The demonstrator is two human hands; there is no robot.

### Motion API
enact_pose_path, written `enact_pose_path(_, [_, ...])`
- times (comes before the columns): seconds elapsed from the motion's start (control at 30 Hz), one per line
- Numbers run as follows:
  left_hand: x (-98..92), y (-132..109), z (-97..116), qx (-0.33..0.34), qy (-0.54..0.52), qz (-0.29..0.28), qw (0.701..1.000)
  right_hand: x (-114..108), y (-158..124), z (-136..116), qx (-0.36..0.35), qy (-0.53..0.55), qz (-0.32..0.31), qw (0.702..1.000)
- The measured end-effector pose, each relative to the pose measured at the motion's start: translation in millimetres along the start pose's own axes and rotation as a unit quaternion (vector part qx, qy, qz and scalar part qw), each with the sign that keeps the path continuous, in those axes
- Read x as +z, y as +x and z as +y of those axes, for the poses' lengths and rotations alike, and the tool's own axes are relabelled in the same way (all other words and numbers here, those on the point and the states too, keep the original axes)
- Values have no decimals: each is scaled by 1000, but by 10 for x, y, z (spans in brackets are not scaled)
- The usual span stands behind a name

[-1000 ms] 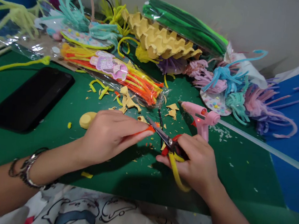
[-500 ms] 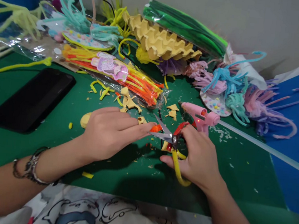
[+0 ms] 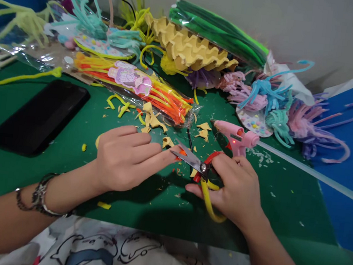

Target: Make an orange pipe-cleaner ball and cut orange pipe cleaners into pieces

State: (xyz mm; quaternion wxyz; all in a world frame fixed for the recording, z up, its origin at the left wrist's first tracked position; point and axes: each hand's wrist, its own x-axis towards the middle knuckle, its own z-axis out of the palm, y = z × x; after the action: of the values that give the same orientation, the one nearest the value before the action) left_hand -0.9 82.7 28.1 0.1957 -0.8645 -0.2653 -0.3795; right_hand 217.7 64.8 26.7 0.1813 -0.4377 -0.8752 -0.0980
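My right hand (image 3: 235, 190) grips a pair of scissors (image 3: 196, 165) with red and yellow handles, the blades pointing left and nearly closed. My left hand (image 3: 125, 158) pinches a short orange pipe-cleaner piece (image 3: 181, 153), held right at the blade tips. Most of that piece is hidden by my fingers. Both hands hover just above the green mat (image 3: 64, 166).
A pink glue gun (image 3: 236, 137) with a lit red lamp stands just behind my right hand. A black phone (image 3: 38, 116) lies at left. A packet of orange and yellow pipe cleaners (image 3: 131, 82), a yellow egg tray (image 3: 186, 44), pipe-cleaner crafts and cardboard scraps crowd the back.
The scissor blades opened wide half a second ago and have closed down again on the orange piece. Both hands stayed in nearly the same place.
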Motion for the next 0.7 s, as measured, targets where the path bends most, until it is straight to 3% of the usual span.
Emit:
enact_pose_path(0.47, [31,-4,5,-8,16,12,1000,1,-9,8,5,0,3,1000])
enact_pose_path(0.7, [29,-5,8,-15,11,-8,1000,22,5,-17,33,17,-41,998])
